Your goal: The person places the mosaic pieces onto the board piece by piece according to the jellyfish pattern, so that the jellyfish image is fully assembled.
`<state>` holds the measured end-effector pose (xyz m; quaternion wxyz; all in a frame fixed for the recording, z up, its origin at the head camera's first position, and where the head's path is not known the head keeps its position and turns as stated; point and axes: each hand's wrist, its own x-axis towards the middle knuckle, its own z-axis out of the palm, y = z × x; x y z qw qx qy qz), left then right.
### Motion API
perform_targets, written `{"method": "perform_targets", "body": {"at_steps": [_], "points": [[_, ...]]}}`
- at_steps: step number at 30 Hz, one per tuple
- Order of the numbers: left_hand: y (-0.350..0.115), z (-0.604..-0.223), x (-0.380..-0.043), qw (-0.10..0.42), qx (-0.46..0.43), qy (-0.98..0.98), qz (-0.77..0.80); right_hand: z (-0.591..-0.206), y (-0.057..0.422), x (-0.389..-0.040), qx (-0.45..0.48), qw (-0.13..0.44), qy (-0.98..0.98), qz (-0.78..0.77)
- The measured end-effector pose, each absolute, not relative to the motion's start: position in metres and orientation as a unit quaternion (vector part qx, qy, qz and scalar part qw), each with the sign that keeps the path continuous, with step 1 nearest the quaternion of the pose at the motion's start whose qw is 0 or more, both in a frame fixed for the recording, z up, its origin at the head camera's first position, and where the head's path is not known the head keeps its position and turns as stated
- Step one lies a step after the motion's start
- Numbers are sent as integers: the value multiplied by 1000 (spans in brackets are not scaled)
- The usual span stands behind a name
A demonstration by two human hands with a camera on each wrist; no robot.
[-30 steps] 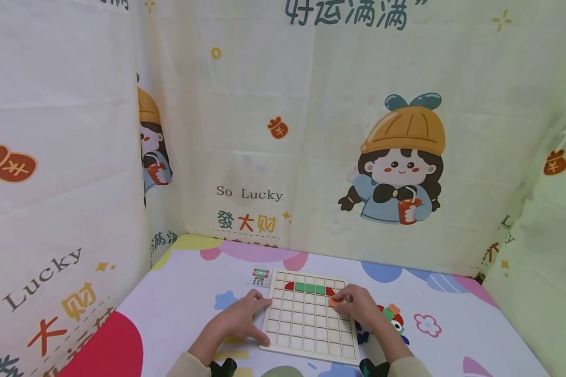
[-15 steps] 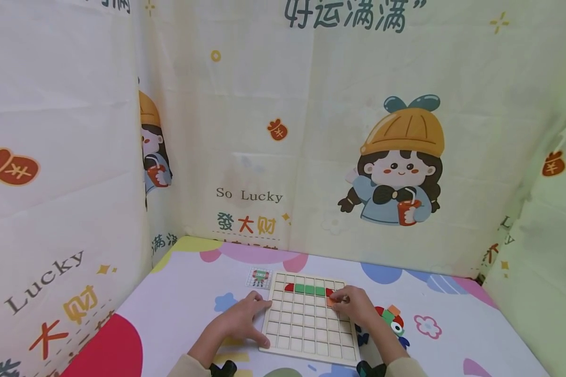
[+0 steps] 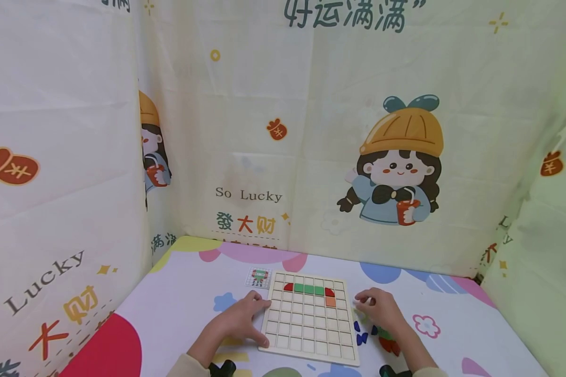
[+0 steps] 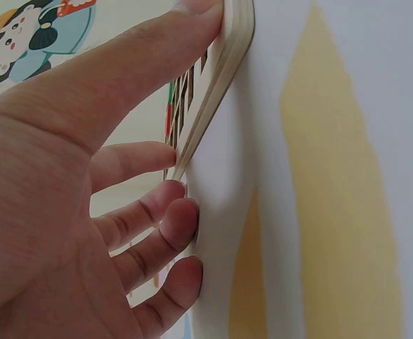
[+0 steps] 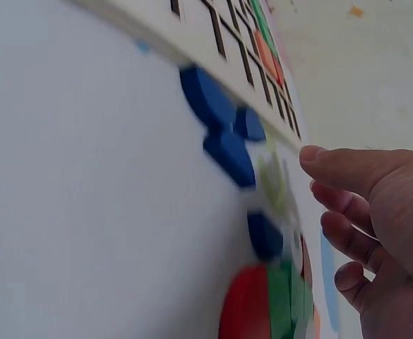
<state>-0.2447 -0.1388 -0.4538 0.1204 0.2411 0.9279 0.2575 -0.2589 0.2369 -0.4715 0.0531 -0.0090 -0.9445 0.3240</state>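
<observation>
Left hand (image 3: 240, 317) at the board (image 3: 308, 320), right hand (image 3: 382, 309) apart

Head view: the board lies before the far edge of the table (image 3: 193, 280); the left grip is spread along its left side. Left wrist: the thumb (image 4: 146, 60) touches the rim. Right wrist: the right grip, loosely spread, is near blue pieces (image 5: 231, 157).

Grid board (image 3: 309, 318) — pale wood, matt; backdrop (image 3: 311, 157) — creased cloth.

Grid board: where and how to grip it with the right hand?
Probably pinch the far part of its right edge, from the right, thumb on top. The grid board is a flat slab with a straight, exposed side; blue pieces lie beside that edge's nearer part, and the left hand touches the left edge.
</observation>
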Motion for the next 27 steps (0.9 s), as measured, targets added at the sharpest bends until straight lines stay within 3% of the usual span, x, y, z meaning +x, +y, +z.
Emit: {"method": "perform_targets", "body": {"at_steps": [13, 20, 27], "points": [[-140, -454, -245, 119, 244, 928, 256, -469, 296, -247, -46, 33, -952, 300], [-140, -454, -245, 121, 242, 928, 256, -469, 308, -249, -74, -5, -955, 289], [-140, -453, -244, 122, 242, 927, 259, -468, 310, -250, -70, -7, -961, 268]]}}
